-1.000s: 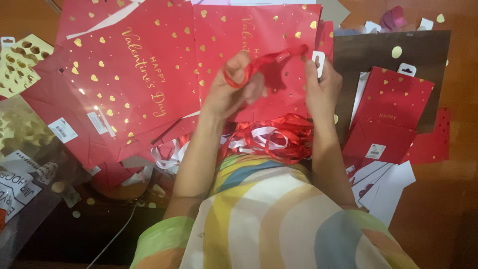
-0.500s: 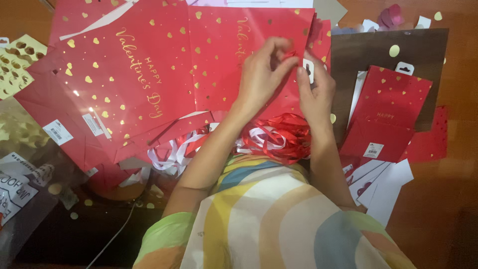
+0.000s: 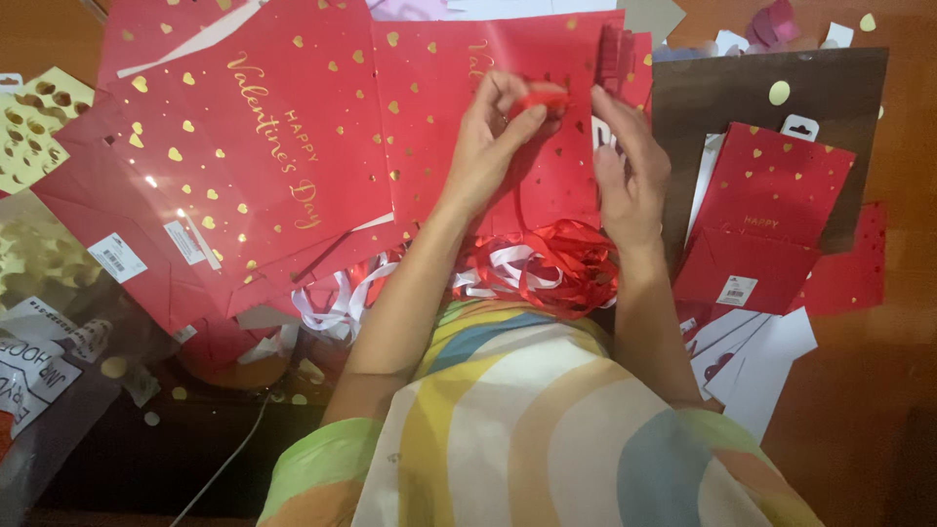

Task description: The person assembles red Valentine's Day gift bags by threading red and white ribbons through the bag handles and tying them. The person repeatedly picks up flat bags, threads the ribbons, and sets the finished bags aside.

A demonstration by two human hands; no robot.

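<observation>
While my left hand [image 3: 488, 146] pinches the red ribbon [image 3: 543, 99] over the red bag [image 3: 488, 117], I'd keep it taut (right hand [image 3: 630, 171] open, just beside).

A big red paper bag with gold hearts [image 3: 244, 166] lies flat at the upper left. A smaller red bag [image 3: 766, 220] lies at the right on a dark brown sheet [image 3: 752, 93]. A gold sheet with heart-shaped holes [image 3: 29, 127] is at the left edge. White paper sheets [image 3: 761, 366] lie at the lower right.
</observation>
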